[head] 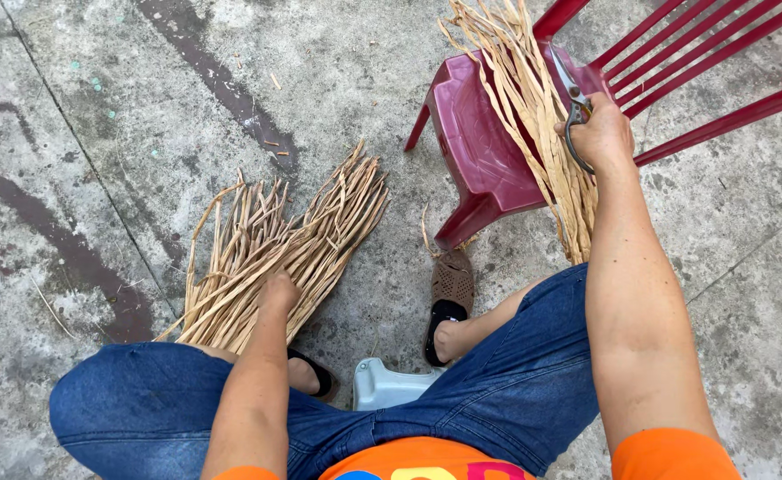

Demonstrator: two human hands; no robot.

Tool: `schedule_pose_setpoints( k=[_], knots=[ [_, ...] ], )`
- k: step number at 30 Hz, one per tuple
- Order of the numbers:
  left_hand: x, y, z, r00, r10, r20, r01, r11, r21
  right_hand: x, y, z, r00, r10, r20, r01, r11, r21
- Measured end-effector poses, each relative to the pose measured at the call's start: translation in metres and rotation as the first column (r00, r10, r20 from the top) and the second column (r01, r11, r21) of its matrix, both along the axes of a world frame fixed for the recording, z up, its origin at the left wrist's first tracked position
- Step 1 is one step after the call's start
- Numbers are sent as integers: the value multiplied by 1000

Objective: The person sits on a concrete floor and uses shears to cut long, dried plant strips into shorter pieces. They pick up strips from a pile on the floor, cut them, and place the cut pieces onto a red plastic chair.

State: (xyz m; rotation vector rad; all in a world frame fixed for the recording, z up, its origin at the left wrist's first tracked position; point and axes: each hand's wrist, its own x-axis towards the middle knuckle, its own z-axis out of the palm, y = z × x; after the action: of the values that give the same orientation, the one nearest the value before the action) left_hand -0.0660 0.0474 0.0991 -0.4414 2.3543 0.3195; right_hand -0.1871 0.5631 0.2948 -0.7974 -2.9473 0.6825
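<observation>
My left hand [278,292] presses down on a fan of dry tan straw strips [266,249] lying on the concrete floor, fingers closed over their near ends. My right hand [600,133] grips a pair of scissors [573,102] with dark handles, held over the seat of a dark red plastic chair [480,147]. A long bundle of the same tan strips [533,107] drapes across that chair seat and hangs down beside my right forearm.
I sit low on a small grey stool [386,384], in blue jeans, with a brown sandal [449,293] on one foot. The concrete floor [97,133] is stained with dark streaks and dotted with bits of straw.
</observation>
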Motion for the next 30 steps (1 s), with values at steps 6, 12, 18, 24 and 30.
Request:
schedule_pose_setpoints(
  k=[6,12,18,24,30],
  knots=[
    [15,-3,-28,990,-94,-106,86,993,-78,-10,-16,26,984,90,-153,-98,994,-47],
    [7,-8,-26,996,-11,-92,-1,992,-127,-10,-43,58,953,169,-251,-216,960,-177],
    [9,-9,-24,977,-195,83,210,945,-250,-1,-59,74,942,190,-277,-256,940,-225],
    [12,-10,-22,969,-233,87,247,943,-224,3,-63,79,944,201,-260,-268,929,-254],
    [23,-9,-12,968,-236,83,248,948,-197,8,-61,73,923,244,-297,-329,901,-281]
  ],
)
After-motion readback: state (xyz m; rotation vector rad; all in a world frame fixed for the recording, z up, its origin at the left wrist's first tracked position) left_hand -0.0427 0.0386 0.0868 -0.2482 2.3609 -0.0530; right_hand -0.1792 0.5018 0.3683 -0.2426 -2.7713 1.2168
